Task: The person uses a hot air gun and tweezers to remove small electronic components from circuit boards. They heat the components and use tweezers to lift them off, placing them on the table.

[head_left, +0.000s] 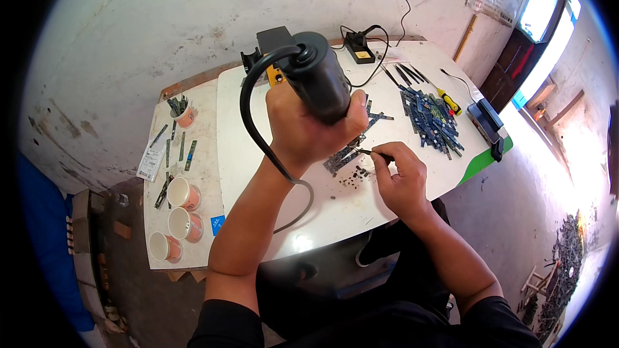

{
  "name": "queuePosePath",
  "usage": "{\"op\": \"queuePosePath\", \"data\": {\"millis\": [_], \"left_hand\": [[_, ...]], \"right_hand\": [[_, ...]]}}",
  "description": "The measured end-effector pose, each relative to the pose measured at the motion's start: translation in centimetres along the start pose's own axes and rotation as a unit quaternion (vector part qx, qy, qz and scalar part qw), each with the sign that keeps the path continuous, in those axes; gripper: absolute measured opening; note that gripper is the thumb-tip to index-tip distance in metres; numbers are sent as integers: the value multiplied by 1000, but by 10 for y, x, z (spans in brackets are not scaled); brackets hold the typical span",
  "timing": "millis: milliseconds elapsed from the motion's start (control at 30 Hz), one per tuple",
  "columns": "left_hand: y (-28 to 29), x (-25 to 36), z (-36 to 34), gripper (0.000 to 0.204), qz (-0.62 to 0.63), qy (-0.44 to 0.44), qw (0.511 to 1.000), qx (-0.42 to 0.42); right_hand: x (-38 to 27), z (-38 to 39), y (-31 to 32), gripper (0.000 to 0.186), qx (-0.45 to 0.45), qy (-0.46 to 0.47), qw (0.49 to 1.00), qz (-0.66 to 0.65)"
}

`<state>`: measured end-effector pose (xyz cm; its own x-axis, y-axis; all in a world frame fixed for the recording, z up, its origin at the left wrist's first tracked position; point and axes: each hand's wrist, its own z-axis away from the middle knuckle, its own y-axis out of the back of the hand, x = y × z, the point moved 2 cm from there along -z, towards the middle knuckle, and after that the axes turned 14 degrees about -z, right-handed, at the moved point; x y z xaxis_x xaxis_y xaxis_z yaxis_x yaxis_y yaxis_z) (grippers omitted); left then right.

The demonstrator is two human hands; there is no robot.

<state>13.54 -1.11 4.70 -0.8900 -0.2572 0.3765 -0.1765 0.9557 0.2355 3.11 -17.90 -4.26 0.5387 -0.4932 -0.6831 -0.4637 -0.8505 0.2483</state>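
My left hand (309,130) is wrapped round the black handle of a hot air gun (320,77), held up over the table. Its thick cord loops down past my left wrist. In my right hand (402,177) a pair of dark tweezers (375,153) is pinched, tips pointing left at a narrow circuit board (342,160). Whether the tips grip anything is too small to tell. Several small dark chips (353,178) lie loose just in front of the boards. The hot air gun and my left hand hide part of the work spot.
A heap of circuit board strips (431,122) lies to the right, beside a yellow screwdriver (449,101). Behind stand a soldering iron stand (360,51) and a black station (276,40). Paper cups (184,193) line the left side. A dark device (485,121) sits at the right edge.
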Motion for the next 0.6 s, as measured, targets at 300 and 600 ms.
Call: {"op": "queuePosePath", "data": {"millis": [300, 600], "left_hand": [[-3, -1, -4, 18, -11, -34, 999, -1], [-3, -1, -5, 18, -21, -26, 999, 4]], "right_hand": [[-1, 0, 0, 11, 7, -5, 1000, 0], [1, 1, 0, 11, 12, -5, 1000, -4]]}}
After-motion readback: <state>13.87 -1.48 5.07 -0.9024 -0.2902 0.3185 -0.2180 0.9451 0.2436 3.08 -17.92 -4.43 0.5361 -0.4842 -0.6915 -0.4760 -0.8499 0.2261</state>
